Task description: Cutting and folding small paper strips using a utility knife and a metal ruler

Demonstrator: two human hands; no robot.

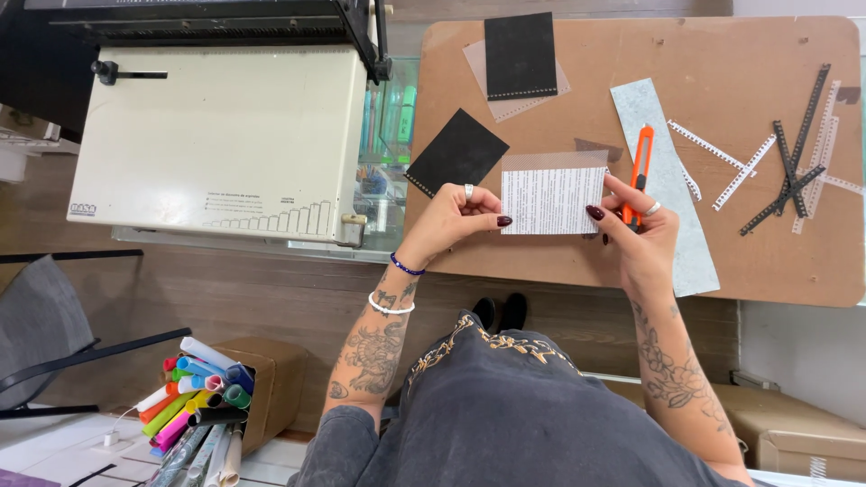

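Hands meet at frame centre over the brown board (767,261). Left hand (451,216) pinches the left edge of the printed paper stack (551,200). Right hand (640,236) grips its right edge and the orange utility knife (640,167). Binding machine (221,140) occupies the upper left.

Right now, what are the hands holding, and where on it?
Both hold a small stack of printed sheets: left hand pinches its left edge, right hand its right edge, with an orange utility knife also in the right.
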